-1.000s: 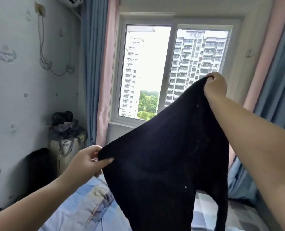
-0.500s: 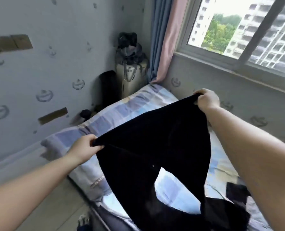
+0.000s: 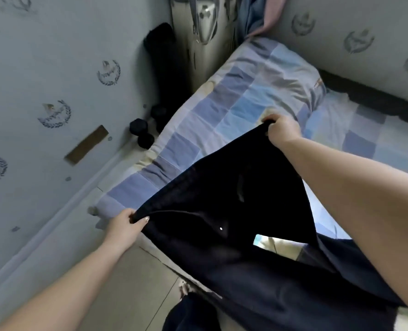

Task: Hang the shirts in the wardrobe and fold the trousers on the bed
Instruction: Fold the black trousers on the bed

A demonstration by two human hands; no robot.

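Trousers [image 3: 222, 199] held spread by waistband above near edge of bed [image 3: 246, 91]; left hand [image 3: 124, 226] and right hand [image 3: 281, 130] clamped on opposite ends, well apart; not yet laid flat, folding not begun; shirts, wardrobe unseen.

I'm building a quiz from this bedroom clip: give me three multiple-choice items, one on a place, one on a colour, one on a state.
1. Where do the dumbbells lie?
A. On the bed
B. On the floor between the wall and the bed
C. On the windowsill

2. What colour are the trousers?
A. Dark, near black
B. Red
C. White

3. How are the trousers held?
A. Left hand alone
B. Lying folded, untouched
C. Both hands grip the top edge, spread out

Key: 1 B, they sit on the floor by the bed edge. 2 A, the cloth is dark throughout. 3 C, the left hand and the right hand each grip one end.
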